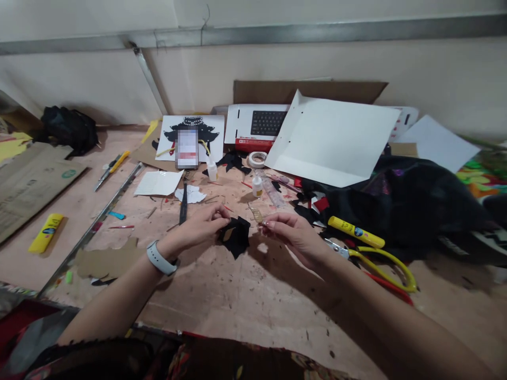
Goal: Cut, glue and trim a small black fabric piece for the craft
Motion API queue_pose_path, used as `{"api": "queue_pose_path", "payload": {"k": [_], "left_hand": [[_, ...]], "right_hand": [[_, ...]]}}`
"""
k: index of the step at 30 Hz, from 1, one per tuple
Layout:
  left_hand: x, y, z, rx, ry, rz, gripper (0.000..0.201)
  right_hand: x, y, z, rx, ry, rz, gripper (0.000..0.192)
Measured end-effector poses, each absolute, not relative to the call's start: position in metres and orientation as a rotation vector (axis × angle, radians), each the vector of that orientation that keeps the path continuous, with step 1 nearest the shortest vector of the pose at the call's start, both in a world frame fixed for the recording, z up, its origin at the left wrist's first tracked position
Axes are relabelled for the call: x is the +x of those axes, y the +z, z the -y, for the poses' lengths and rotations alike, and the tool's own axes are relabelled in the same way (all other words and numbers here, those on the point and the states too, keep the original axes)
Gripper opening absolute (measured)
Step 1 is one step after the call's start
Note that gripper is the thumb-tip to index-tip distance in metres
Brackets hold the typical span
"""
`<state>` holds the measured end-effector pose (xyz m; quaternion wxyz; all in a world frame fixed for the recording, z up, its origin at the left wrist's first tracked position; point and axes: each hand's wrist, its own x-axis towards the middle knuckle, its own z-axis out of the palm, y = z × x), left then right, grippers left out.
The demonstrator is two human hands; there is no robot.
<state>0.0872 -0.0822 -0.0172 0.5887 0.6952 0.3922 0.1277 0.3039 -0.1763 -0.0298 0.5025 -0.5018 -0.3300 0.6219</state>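
Note:
My left hand point(206, 224), with a pale watch strap at its wrist, has its fingers closed at the upper left edge of a black cut-out piece point(240, 240) with pointed edges. A small gold-coloured shape lies on that black piece. Between the thumb and fingertips of my right hand point(297, 235) is a small gold leaf-shaped piece point(256, 215), held just up and to the right of the black piece. Two small white glue bottles, a nearer one point(257, 186) and a farther one point(213, 170), stand beyond my hands.
Yellow-handled scissors point(386, 264) and a yellow tube point(355, 232) lie at right beside black fabric point(407, 195). A phone point(187, 148) leans against a decorated sheet point(216, 124). White tape point(257, 159), a metal ruler point(95, 224), a cutter point(113, 170) and cardboard point(31, 190) also lie here.

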Motion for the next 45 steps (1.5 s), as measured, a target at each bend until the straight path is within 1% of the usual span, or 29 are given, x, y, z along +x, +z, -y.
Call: {"api": "queue_pose_path", "payload": {"k": [5,7,10,15,18,20,22,25,28,31,36,39,41,43,45], "left_hand": [[0.097,-0.034,0.082,1.281,0.380,-1.051,0.005],[0.101,-0.036,0.083,1.142,0.381,-1.111,0.013],[0.103,-0.033,0.085,1.000,0.375,-1.076,0.027],[0.099,-0.032,0.084,0.968,0.339,-1.039,0.047],[0.098,-0.036,0.086,0.984,0.311,-1.004,0.051],[0.099,-0.038,0.090,1.084,0.343,-0.964,0.050],[0.101,-0.038,0.097,1.330,0.435,-0.879,0.051],[0.101,-0.033,0.109,1.922,0.575,-0.701,0.050],[0.097,-0.030,0.115,2.423,0.532,-0.407,0.051],[0.093,-0.031,0.115,2.593,0.466,-0.187,0.053],[0.089,-0.032,0.113,2.627,0.482,-0.106,0.054],[0.089,-0.030,0.115,2.497,0.650,-0.161,0.063],[0.092,-0.030,0.117,2.216,0.847,-0.387,0.067],[0.098,-0.031,0.119,1.818,0.918,-0.634,0.060],[0.105,-0.032,0.121,1.457,0.834,-0.769,0.053]], "right_hand": [[0.297,-0.035,0.176,-1.192,1.567,0.757,0.019],[0.296,-0.038,0.175,-1.181,1.582,0.757,0.019],[0.297,-0.041,0.174,-1.177,1.596,0.713,0.018],[0.298,-0.037,0.174,-1.176,1.639,0.648,0.018],[0.299,-0.032,0.174,-1.148,1.669,0.561,0.017],[0.300,-0.028,0.173,-1.096,1.667,0.478,0.014],[0.301,-0.025,0.172,-1.031,1.672,0.362,0.009],[0.302,-0.023,0.171,-0.953,1.722,0.179,0.003],[0.303,-0.023,0.172,-0.969,1.728,0.099,0.003],[0.303,-0.023,0.171,-1.018,1.653,0.189,0.005],[0.302,-0.019,0.172,-1.049,1.550,0.232,0.005],[0.303,-0.014,0.173,-1.069,1.474,0.290,0.007],[0.305,-0.011,0.173,-1.072,1.430,0.339,0.010],[0.305,-0.009,0.175,-1.063,1.415,0.364,0.012],[0.302,-0.008,0.176,-1.041,1.431,0.365,0.013]]}}
